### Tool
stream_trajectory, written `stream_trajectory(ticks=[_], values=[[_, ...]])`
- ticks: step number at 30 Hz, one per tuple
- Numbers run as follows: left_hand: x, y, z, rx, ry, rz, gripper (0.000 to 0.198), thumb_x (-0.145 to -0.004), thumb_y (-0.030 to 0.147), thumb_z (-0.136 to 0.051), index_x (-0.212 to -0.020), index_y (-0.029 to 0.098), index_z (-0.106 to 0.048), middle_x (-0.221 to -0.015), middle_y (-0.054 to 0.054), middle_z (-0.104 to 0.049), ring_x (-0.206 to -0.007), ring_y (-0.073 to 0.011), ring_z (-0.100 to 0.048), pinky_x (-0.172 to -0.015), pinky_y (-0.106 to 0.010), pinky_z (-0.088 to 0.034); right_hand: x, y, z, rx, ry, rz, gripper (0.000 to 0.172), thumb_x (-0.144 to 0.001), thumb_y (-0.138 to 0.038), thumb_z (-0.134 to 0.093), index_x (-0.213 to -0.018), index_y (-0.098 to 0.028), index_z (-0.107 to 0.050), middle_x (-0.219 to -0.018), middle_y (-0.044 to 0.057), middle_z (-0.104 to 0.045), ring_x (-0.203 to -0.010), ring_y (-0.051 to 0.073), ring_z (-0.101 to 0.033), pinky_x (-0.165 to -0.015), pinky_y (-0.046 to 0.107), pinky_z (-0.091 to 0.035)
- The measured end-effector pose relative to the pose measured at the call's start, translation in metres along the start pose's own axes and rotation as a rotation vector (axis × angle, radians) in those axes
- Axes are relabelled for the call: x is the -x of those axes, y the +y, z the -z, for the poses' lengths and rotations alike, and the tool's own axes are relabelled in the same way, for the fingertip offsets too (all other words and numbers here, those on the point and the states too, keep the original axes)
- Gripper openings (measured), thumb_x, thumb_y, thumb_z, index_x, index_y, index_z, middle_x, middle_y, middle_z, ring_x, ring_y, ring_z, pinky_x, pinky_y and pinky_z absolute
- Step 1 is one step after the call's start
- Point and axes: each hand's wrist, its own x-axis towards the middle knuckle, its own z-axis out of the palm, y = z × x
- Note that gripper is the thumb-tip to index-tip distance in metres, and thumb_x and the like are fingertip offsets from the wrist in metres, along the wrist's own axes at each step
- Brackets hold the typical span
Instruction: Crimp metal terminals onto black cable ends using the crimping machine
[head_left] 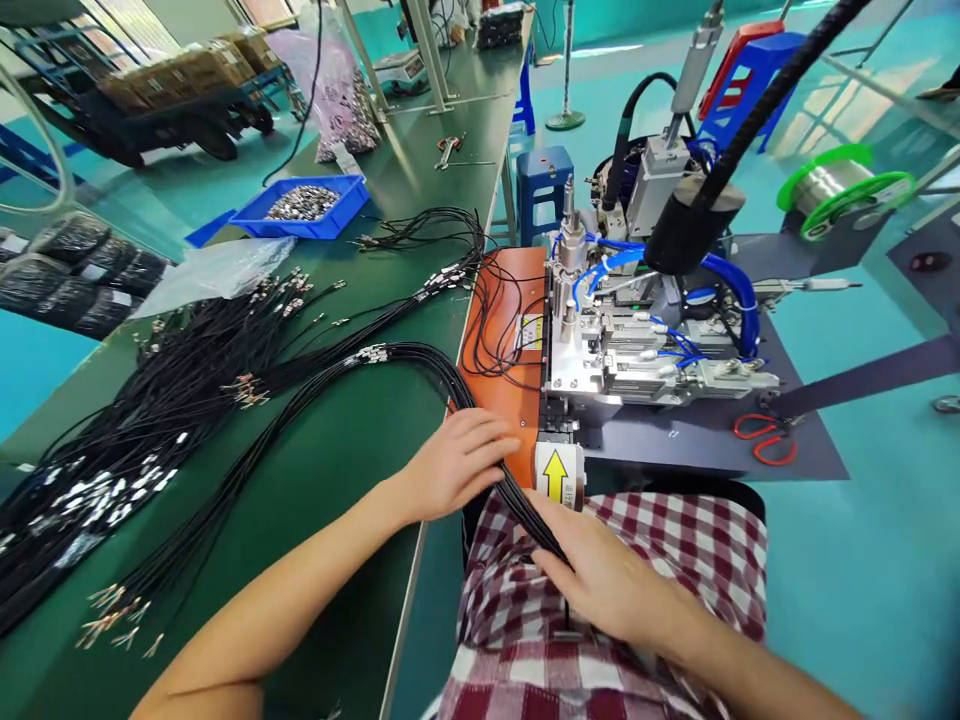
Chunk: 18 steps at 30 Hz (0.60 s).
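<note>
A bundle of thin black cables (420,365) arcs over the green bench and runs down onto my lap. My left hand (457,462) is closed around this bundle at the bench edge, beside the orange plate (499,400). My right hand (600,580) grips the same bundle lower down, over my checked shirt (675,540). The cables' far ends carry small metal terminals (112,605).
A large pile of black cables (165,400) with metal ends covers the left of the green bench (360,440). A blue bin of metal parts (304,205) stands further back. A pneumatic machine with blue hoses (645,330) sits to the right, red scissors (765,438) beside it.
</note>
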Motion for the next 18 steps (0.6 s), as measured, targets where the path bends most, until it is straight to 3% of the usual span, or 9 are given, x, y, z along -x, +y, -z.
stream_trajectory(ticks=[2, 5, 10, 11, 14, 16, 18], values=[[-0.002, 0.016, -0.012, 0.027, -0.108, -0.068, 0.03, -0.095, 0.033, -0.046, -0.121, 0.019, -0.054, -0.108, -0.009, -0.064, -0.106, -0.0219, -0.054, -0.105, -0.043, -0.034, 0.014, 0.011, 0.008, -0.015, -0.055, -0.044, 0.049, -0.084, -0.017, -0.057, -0.131, -0.028, -0.054, -0.118, 0.006, -0.067, -0.106, 0.027, -0.062, -0.094, 0.039, -0.045], [0.008, 0.022, -0.026, -0.022, -0.174, -0.058, 0.025, -0.096, 0.036, -0.045, -0.106, 0.02, -0.06, -0.089, -0.006, -0.063, -0.09, -0.0202, -0.055, -0.094, -0.039, -0.037, 0.035, 0.033, 0.009, -0.016, -0.016, -0.225, 0.048, -0.082, -0.023, -0.062, -0.13, -0.025, -0.056, -0.113, 0.009, -0.069, -0.103, 0.028, -0.064, -0.092, 0.041, -0.045], [0.022, 0.018, -0.031, -0.109, -0.152, -0.032, 0.025, -0.096, 0.037, -0.044, -0.091, 0.019, -0.061, -0.079, -0.003, -0.06, -0.08, -0.0179, -0.053, -0.085, -0.035, -0.037, 0.041, 0.052, -0.015, -0.151, -0.012, -0.292, 0.071, -0.071, -0.034, -0.074, -0.136, -0.021, -0.048, -0.127, 0.011, -0.063, -0.111, 0.029, -0.06, -0.094, 0.039, -0.046], [0.022, 0.018, -0.03, -0.125, -0.147, -0.027, 0.025, -0.096, 0.037, -0.044, -0.09, 0.019, -0.06, -0.078, -0.003, -0.06, -0.078, -0.0177, -0.052, -0.084, -0.035, -0.037, 0.038, 0.053, -0.02, -0.1, -0.001, -0.291, 0.069, -0.071, -0.032, -0.073, -0.135, -0.021, -0.05, -0.126, 0.01, -0.064, -0.109, 0.028, -0.061, -0.092, 0.038, -0.046], [0.018, 0.019, -0.027, -0.141, -0.131, -0.026, 0.023, -0.096, 0.035, -0.045, -0.091, 0.019, -0.061, -0.079, -0.003, -0.061, -0.077, -0.018, -0.052, -0.083, -0.036, -0.037, 0.028, 0.054, -0.019, 0.127, 0.008, -0.259, 0.037, -0.081, -0.018, -0.056, -0.117, -0.021, -0.064, -0.106, 0.007, -0.072, -0.095, 0.025, -0.065, -0.087, 0.036, -0.046], [0.016, 0.02, -0.022, -0.122, -0.131, -0.019, 0.022, -0.096, 0.034, -0.046, -0.092, 0.019, -0.061, -0.081, -0.004, -0.061, -0.078, -0.0187, -0.052, -0.081, -0.036, -0.037, 0.028, 0.052, -0.009, 0.295, 0.096, -0.183, 0.038, -0.081, -0.013, -0.053, -0.117, -0.02, -0.064, -0.114, 0.01, -0.069, -0.105, 0.027, -0.06, -0.094, 0.04, -0.04], [0.017, 0.022, -0.015, -0.077, -0.179, -0.001, 0.021, -0.095, 0.033, -0.046, -0.091, 0.02, -0.062, -0.08, -0.004, -0.06, -0.077, -0.0187, -0.052, -0.078, -0.036, -0.038, 0.033, 0.049, 0.004, 0.31, 0.05, -0.147, 0.034, -0.083, -0.017, -0.056, -0.115, -0.021, -0.065, -0.112, 0.009, -0.069, -0.104, 0.028, -0.06, -0.092, 0.041, -0.04]])
